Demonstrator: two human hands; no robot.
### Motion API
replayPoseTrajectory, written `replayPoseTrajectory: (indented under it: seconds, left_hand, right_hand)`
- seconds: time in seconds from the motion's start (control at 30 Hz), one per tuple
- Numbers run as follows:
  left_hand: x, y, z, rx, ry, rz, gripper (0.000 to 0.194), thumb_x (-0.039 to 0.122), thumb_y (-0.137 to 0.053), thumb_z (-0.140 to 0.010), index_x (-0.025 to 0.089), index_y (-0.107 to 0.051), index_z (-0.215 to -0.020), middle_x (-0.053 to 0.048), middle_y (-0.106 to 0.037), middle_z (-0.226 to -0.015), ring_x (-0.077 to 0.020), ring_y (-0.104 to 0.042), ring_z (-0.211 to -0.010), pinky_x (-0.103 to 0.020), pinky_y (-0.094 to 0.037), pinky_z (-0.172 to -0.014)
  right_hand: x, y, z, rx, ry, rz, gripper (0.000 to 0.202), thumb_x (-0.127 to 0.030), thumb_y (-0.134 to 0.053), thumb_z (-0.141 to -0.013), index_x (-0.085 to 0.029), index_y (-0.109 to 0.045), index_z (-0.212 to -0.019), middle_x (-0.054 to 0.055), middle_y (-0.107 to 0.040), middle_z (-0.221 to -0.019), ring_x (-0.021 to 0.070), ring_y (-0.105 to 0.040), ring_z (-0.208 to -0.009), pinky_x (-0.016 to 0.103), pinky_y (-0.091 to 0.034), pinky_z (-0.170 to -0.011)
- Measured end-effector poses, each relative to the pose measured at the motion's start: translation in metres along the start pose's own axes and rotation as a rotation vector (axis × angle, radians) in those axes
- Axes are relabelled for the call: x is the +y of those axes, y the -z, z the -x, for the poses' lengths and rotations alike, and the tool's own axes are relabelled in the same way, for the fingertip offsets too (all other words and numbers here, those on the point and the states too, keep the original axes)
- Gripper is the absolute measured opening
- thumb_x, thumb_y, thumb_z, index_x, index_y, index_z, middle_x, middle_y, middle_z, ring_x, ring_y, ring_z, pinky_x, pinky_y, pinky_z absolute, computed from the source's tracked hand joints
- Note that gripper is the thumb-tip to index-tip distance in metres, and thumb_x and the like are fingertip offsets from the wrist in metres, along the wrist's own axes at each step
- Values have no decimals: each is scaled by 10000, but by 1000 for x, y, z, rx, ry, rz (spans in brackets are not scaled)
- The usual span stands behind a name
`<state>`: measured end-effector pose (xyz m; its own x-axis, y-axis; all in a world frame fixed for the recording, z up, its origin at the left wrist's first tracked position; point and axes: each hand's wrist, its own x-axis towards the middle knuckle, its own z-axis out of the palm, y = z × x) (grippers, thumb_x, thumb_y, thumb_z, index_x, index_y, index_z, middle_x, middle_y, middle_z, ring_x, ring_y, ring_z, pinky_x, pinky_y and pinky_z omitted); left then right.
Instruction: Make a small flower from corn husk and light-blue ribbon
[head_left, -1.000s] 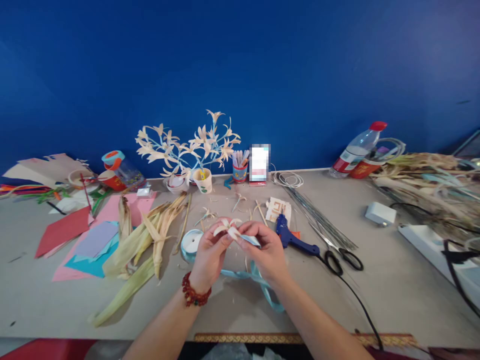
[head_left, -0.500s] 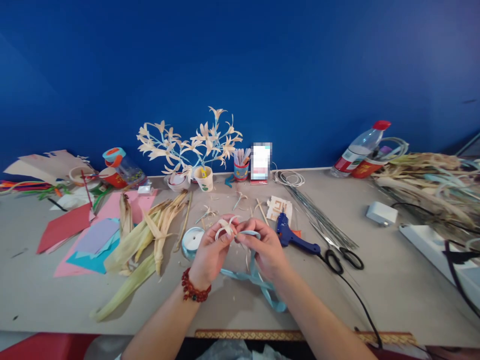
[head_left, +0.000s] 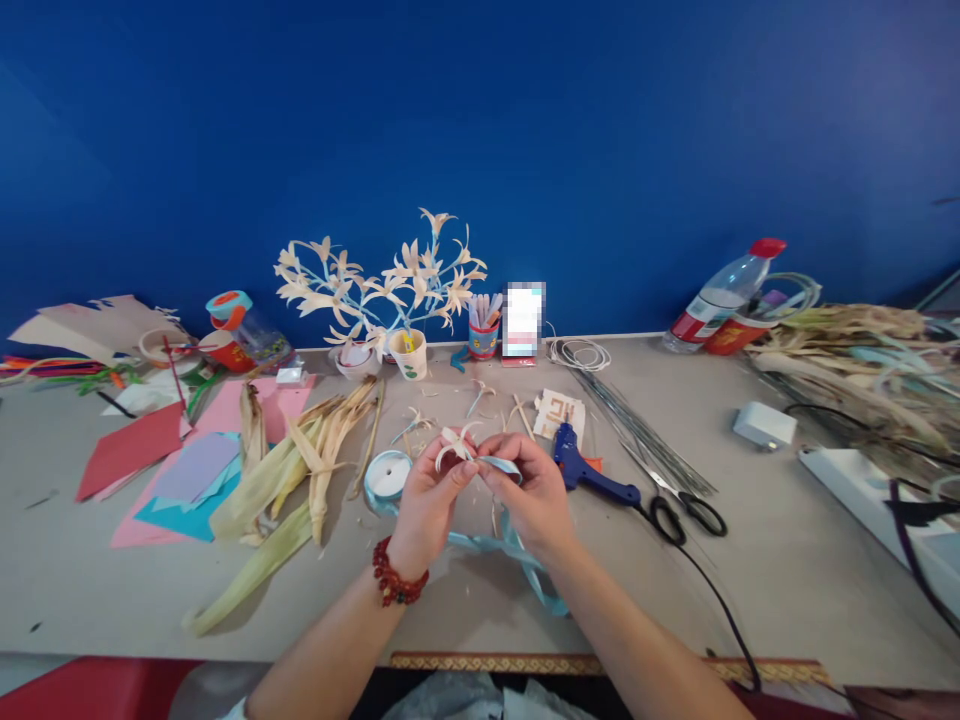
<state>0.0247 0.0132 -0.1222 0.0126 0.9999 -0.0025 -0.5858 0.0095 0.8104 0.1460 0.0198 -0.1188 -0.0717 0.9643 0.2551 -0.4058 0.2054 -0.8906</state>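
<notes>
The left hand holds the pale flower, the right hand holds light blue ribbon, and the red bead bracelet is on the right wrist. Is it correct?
Not the wrist: the head view shows the red bead bracelet on the left one. The left hand holds the pale flower, the right hand light blue ribbon.

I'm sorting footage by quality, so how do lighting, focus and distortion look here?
Head view: soft light on the table, faint shadow below the left hand and right hand; the upright screen is washed-out white, its surround pixelated; the pale flower between the fingers looks slightly soft; the husk heap at far right seems stretched, probably by the wide lens.
</notes>
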Motion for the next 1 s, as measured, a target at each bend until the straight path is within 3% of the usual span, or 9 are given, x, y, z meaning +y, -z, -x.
replayPoseTrajectory:
  seconds: [0.13, 0.33, 0.8, 1.0]
  left_hand:
    - [1, -2, 1, 33, -49, -29, 139, 198, -753, -722, 209, -694, -848, 8, -596, -849, -108, -534, -816, -214, -425, -793]
    - [6, -3, 0, -19, -87, -33, 80, 207, -748, -719, 175, -675, -717, -10, -554, -874, -122, -520, -835, -226, -425, -787]
    - [7, -3, 1, -28, 27, 74, 100, 237, -754, -723, 191, -699, -792, -19, -599, -944, -135, -550, -875, -250, -437, -820]
    - [4, -1, 1, -48, -7, 84, 41, 188, -729, -749, 187, -690, -760, -7, -581, -967, -114, -540, -878, -227, -437, -819]
  right_hand:
    - [-3, -1, 0, -13, 71, 99, 193, -177, -713, -771, -205, -550, -671, 12, -624, -795, 167, -570, -781, 281, -418, -708]
    - [3, 0, -1, -49, -105, -110, 214, -186, -741, -746, -205, -543, -666, 6, -636, -805, 158, -558, -763, 267, -419, -688]
    - [0, -2, -2, -11, -296, -258, 250, -221, -815, -644, -208, -565, -648, -5, -657, -777, 144, -570, -682, 280, -469, -685]
    - [2, -2, -1, -9, -246, -247, 256, -221, -803, -674, -212, -548, -656, -3, -649, -806, 149, -571, -727, 280, -452, -709]
